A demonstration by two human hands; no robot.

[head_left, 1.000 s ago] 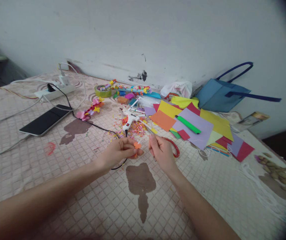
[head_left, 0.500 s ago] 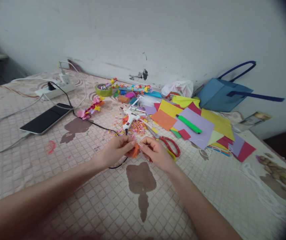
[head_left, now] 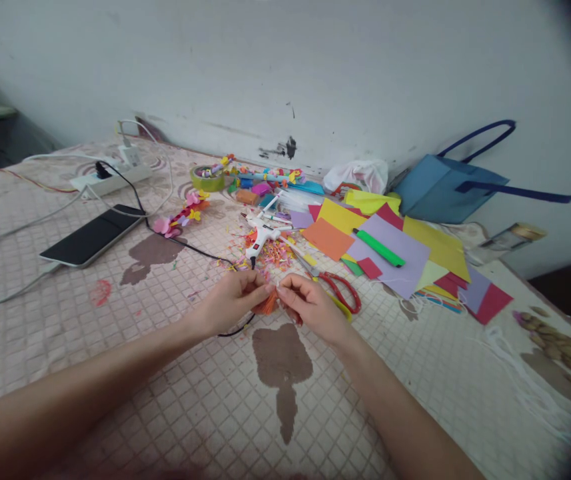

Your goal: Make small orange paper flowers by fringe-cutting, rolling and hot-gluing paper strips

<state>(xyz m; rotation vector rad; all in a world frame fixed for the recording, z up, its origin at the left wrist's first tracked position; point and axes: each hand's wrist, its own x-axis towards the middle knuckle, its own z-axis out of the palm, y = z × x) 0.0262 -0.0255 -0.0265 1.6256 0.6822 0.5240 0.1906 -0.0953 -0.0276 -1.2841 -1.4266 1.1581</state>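
Observation:
My left hand [head_left: 232, 301] is closed in a pinch on an orange fringed paper tassel [head_left: 266, 306], whose thin strands hang below the fingertips. Close beside it, my right hand [head_left: 315, 308] has thumb and forefinger pressed together at the tassel's edge; a small whitish bit, perhaps string, shows between the two hands. What exactly the right fingers grip is too small to make out. Just beyond the hands lies a white glue gun [head_left: 262, 237] among coloured paper scraps [head_left: 281, 255]. Red-handled scissors [head_left: 344, 293] rest partly behind my right hand.
Coloured paper sheets [head_left: 390, 261] with a green marker [head_left: 379, 249] spread to the right. A blue bag [head_left: 448, 190] leans by the wall. On the left lie a phone [head_left: 92, 237], a power strip [head_left: 110, 180] with cables, and a flower-decorated stick [head_left: 181, 217]. Green tape [head_left: 207, 179] sits behind.
The orange tassel's strands appear more spread and tilted toward the left hand. Both hands stay almost in place, with only slight finger movement.

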